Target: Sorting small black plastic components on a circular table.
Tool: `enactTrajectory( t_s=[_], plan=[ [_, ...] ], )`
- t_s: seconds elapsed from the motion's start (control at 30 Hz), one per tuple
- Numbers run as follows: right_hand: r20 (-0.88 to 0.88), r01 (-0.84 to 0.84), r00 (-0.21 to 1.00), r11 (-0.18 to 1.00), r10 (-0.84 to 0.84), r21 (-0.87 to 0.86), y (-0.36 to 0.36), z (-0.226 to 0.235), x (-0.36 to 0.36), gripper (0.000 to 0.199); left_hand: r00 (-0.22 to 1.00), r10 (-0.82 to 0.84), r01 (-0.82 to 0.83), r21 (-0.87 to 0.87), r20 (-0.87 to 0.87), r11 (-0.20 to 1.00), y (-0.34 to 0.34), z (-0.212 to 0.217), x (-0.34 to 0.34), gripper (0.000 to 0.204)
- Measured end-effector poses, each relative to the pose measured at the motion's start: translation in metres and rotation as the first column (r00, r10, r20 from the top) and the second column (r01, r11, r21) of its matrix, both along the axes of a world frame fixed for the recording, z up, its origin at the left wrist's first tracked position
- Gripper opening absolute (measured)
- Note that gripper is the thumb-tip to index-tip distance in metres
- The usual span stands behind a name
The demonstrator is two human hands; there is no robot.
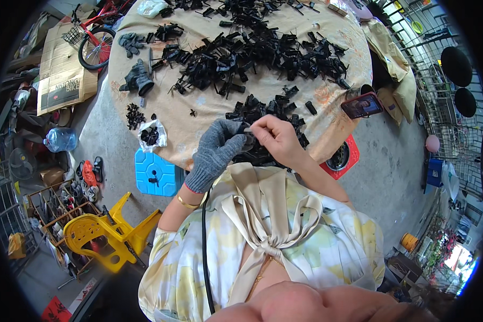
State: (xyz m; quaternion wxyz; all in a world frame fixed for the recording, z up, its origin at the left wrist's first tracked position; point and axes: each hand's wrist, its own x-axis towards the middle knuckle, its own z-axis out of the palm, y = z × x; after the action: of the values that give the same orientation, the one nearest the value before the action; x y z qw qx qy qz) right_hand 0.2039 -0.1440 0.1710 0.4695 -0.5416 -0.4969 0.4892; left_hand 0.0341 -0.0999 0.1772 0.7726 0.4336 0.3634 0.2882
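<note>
My left hand (220, 147), in a grey knitted glove, is closed around a small black plastic part (247, 140), mostly hidden by the fingers. Bare and pinched, my right hand (278, 138) meets it at the fingertips. A small pale bit shows between thumb and forefinger, too small to name. Just beyond both hands lies a near pile of black plastic parts (260, 110). Farther back spreads a larger heap of black parts (252, 53). To the left are a small cluster of black pieces (135, 116) and a white wrapper (160, 140) holding more dark pieces.
A patterned cloth (182, 118) covers the round table. Grey gloves (138, 79) lie at its left, a propped phone (362, 105) at its right edge. Below stand a blue stool (154, 180), a red stool (350, 158) and a yellow chair (104, 236). A black cable (204, 257) runs down my front.
</note>
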Motion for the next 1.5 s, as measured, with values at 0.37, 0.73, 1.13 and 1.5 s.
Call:
enactTrajectory(
  t_s=[0.37, 0.73, 1.13, 1.5],
  plan=[
    [0.078, -0.071, 0.994, 0.993, 0.079, -0.099, 0.006, 0.005, -0.008, 0.012, 0.985, 0.118, -0.077, 0.287, -0.129, 0.955, -0.005, -0.022, -0.003, 0.028],
    [0.268, -0.319, 0.884, 0.914, 0.383, -0.252, 0.059, -0.054, 0.015, 0.023, 0.911, 0.127, 0.095, 0.499, -0.393, 0.861, 0.011, -0.063, -0.01, 0.027],
    [0.919, 0.196, 0.389, 0.98, -0.061, -0.018, 0.159, -0.147, 0.028, 0.032, 0.91, 0.085, 0.236, 0.675, -0.407, 0.699, 0.01, -0.078, -0.005, 0.037],
    [0.585, -0.21, 0.807, 0.888, -0.079, 0.409, 0.083, -0.049, 0.021, 0.026, 0.901, 0.095, 0.08, -0.378, 0.424, 0.922, 0.047, -0.073, -0.013, 0.049]
  ],
)
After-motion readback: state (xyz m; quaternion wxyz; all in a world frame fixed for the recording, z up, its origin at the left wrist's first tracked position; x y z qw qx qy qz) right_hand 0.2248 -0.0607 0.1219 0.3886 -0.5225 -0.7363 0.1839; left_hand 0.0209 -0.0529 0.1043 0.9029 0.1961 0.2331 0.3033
